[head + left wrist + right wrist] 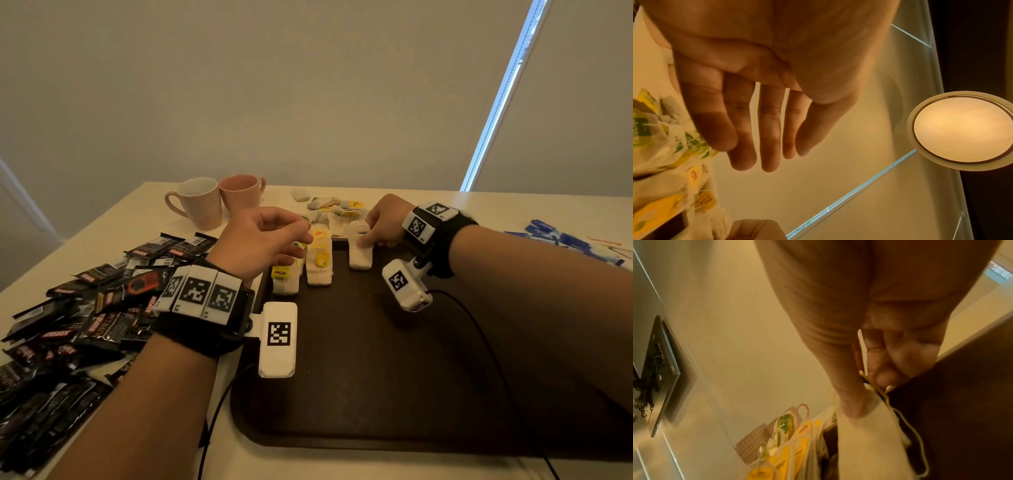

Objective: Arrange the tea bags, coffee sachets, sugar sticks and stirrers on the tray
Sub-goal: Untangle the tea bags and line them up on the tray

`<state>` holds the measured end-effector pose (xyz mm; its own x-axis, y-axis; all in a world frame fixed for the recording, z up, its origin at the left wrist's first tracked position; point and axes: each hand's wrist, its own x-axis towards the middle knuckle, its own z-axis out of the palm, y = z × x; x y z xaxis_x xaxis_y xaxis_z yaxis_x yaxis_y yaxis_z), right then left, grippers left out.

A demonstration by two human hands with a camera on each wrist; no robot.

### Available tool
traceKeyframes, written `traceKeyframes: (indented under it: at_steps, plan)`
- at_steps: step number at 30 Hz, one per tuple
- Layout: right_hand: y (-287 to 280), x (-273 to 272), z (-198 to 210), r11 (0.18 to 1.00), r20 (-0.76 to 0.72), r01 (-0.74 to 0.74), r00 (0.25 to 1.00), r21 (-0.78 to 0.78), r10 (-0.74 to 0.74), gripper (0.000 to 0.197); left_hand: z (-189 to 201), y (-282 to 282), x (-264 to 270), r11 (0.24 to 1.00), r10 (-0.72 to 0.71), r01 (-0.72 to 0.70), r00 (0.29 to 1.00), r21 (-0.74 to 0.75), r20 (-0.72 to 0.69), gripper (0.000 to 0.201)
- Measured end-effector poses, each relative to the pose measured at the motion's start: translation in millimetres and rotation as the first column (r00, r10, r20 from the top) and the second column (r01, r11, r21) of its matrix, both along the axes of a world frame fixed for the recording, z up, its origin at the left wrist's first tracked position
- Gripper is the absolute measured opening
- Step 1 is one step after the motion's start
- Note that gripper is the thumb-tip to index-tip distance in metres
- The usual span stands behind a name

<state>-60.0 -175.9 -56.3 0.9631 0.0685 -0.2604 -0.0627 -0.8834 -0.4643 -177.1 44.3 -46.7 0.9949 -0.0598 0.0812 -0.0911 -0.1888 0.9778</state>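
A dark brown tray [376, 359] lies in front of me. Three short rows of tea bags sit at its far left end: one [286, 275], a second [320, 263] with yellow tags, and a white tea bag [360, 255]. My right hand [368, 238] pinches the far end of that white tea bag [869, 443] between thumb [851, 407] and fingers. My left hand [294, 236] hovers just above the left rows, its fingers [768, 138] relaxed and holding nothing. More loose tea bags [337, 209] lie heaped behind the tray.
A big pile of black coffee sachets [85, 308] covers the table left of the tray. Blue sugar sticks [565, 240] lie at the far right. Two mugs, one pale [200, 204] and one pink [241, 193], stand at the back left. Cables trail over the tray's near edge.
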Motion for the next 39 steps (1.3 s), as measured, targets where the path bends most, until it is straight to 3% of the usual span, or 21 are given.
traceKeyframes:
  at_steps: [17, 22, 27, 29, 32, 35, 39]
  plan:
    - [18.9, 0.3, -2.9, 0.98, -0.041, -0.027, 0.999, 0.196, 0.035, 0.033, -10.4, -6.9, 8.6, 1.0, -0.001, 0.0, 1.0, -0.026, -0.023, 0.009]
    - [14.7, -1.4, -1.0, 0.941, -0.057, 0.051, 0.998, 0.333, -0.034, 0.036, -11.7, -4.4, 8.6, 1.0, -0.009, 0.009, 1.0, -0.021, -0.016, 0.012]
    - [12.5, -4.7, -2.7, 0.921, -0.014, 0.028, 1.0, 0.389, -0.025, 0.039, -14.7, -3.5, 9.5, 1.0, -0.005, 0.004, 0.999, -0.027, -0.035, 0.009]
    - [10.2, -4.8, -2.5, 0.932, 0.008, 0.017, 1.0, 0.362, -0.021, 0.039, -15.4, -1.5, 8.9, 1.0, -0.005, 0.004, 0.999, -0.023, -0.034, 0.008]
    - [5.1, -10.2, 2.8, 0.983, 0.166, -0.008, 0.986, 0.183, -0.023, 0.032, -15.5, 2.6, 7.5, 0.999, 0.006, -0.007, 1.0, -0.034, -0.022, 0.009]
    - [11.5, -29.9, 7.6, 0.99, 0.326, -0.137, 0.937, 0.012, 0.126, 0.024, -14.8, 6.7, 7.2, 0.996, 0.036, -0.036, 0.999, -0.086, -0.002, 0.011]
    - [35.0, -53.5, 7.3, 0.846, 0.152, -0.517, 0.832, -0.134, 0.533, 0.018, -15.7, 8.5, 6.8, 0.994, 0.035, -0.034, 0.999, -0.101, 0.007, 0.011]
